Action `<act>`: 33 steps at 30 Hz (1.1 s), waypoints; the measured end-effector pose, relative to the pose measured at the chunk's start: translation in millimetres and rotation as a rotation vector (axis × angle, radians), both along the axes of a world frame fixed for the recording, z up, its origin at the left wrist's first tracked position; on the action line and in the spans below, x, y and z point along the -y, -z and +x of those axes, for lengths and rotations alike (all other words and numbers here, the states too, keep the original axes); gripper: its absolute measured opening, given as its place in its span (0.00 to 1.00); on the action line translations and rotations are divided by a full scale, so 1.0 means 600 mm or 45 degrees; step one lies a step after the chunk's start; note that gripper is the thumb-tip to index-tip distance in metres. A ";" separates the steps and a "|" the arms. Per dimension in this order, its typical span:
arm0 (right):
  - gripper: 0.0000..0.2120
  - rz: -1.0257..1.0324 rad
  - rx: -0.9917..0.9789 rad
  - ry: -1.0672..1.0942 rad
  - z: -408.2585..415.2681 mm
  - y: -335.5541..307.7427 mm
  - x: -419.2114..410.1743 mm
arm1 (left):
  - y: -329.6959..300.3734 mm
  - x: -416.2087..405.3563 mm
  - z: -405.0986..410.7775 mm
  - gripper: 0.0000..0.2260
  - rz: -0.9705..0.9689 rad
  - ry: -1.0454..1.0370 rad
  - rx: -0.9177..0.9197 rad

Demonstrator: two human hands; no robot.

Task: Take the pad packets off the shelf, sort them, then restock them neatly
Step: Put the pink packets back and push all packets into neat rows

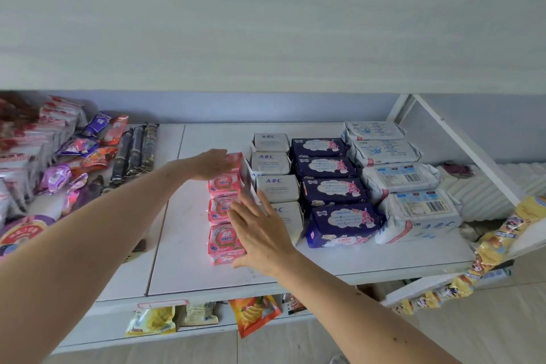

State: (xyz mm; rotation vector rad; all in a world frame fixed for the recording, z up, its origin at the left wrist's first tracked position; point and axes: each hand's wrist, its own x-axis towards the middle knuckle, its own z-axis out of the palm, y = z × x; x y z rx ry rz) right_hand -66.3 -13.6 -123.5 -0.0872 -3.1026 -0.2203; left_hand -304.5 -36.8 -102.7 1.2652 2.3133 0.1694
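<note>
Pad packets stand in sorted rows on the white shelf [189, 257]. A row of pink packets [222, 210] runs front to back at the left. My left hand [211, 163] lies flat against the far end of that row. My right hand [260, 233] presses with straight fingers on the row's near right side. To the right come a row of white ABC packets [273, 161], a row of dark blue packets [331, 189] and a row of larger white and light blue packets [399, 177].
Snack bags and dark packets [134, 151] crowd the shelf's left part. More snack bags [254, 313] hang on the shelf below. A yellow strip of sachets [478, 254] hangs at the right edge beside a white shelf bracket [461, 145].
</note>
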 end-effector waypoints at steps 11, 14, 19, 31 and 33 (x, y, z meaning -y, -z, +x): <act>0.42 0.076 -0.071 0.056 -0.005 0.016 0.006 | 0.022 0.009 -0.005 0.30 0.042 0.037 -0.041; 0.41 0.064 -0.112 0.073 -0.009 0.019 0.004 | 0.024 0.003 -0.007 0.32 0.051 0.026 -0.025; 0.39 0.071 -0.105 0.127 -0.016 0.023 0.006 | 0.021 -0.009 -0.002 0.30 0.068 0.028 -0.026; 0.38 0.077 -0.098 0.167 -0.020 0.027 0.002 | 0.020 -0.015 -0.002 0.32 0.038 -0.007 -0.085; 0.38 0.072 -0.095 0.170 -0.019 0.027 0.002 | 0.020 -0.014 -0.002 0.33 0.030 -0.020 -0.086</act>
